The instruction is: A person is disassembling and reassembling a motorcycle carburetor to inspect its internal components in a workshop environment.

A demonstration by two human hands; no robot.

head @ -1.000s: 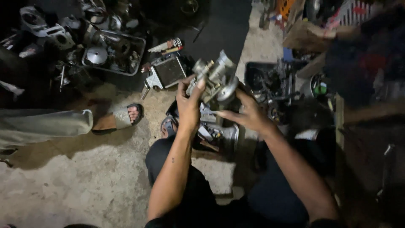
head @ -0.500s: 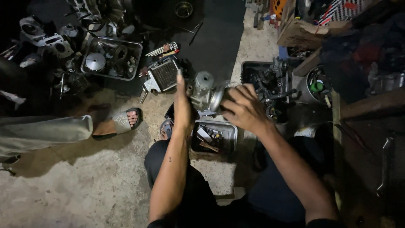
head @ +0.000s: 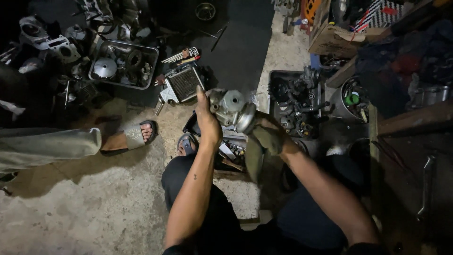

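From the head view, a silver cast-metal engine part with round caps [head: 232, 111] is held above the concrete floor [head: 94, 208] — the left hand [head: 207, 120] is pressed flat against its left side, the right hand [head: 270, 137] is clamped on its right end through a dark olive rag [head: 257, 158]. Beyond it lies 1 finned grey radiator [head: 184, 84] — and a metal tray of parts [head: 123, 63].

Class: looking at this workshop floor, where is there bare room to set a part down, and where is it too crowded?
Bare concrete floor lies lower left, below the sandalled foot, left of the left hand's arm. The dark mat is mostly bare. Crowded: parts tray, parts bin.
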